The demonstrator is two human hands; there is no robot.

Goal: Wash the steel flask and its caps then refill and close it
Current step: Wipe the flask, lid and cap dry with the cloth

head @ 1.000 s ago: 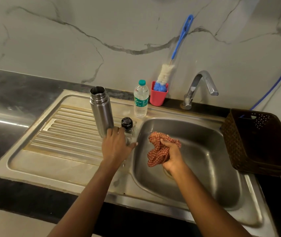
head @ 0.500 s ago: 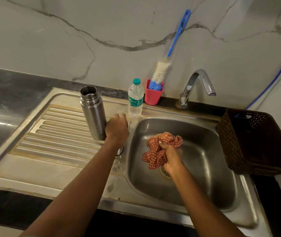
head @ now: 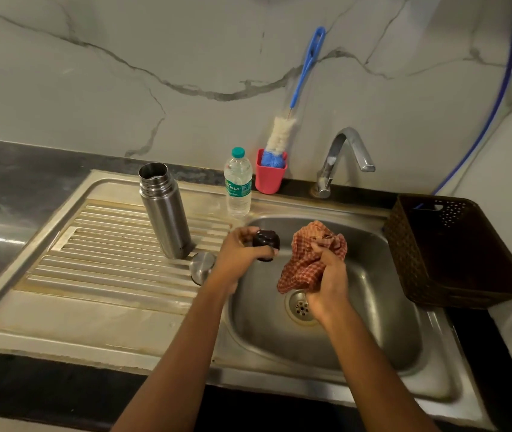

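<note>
The open steel flask stands upright on the ribbed drainboard. Its steel outer cap lies on the drainboard just right of the flask's base, partly behind my left wrist. My left hand holds the black inner cap over the left edge of the sink basin. My right hand grips a bunched red checked cloth above the drain, a little right of the black cap.
A small plastic water bottle and a red cup with a blue-handled bottle brush stand behind the sink. The tap is off. A dark brown basket sits on the right rim.
My left hand picked the black inner cap off the drainboard and carried it right, over the basin, next to the cloth. The steel outer cap is uncovered now.
</note>
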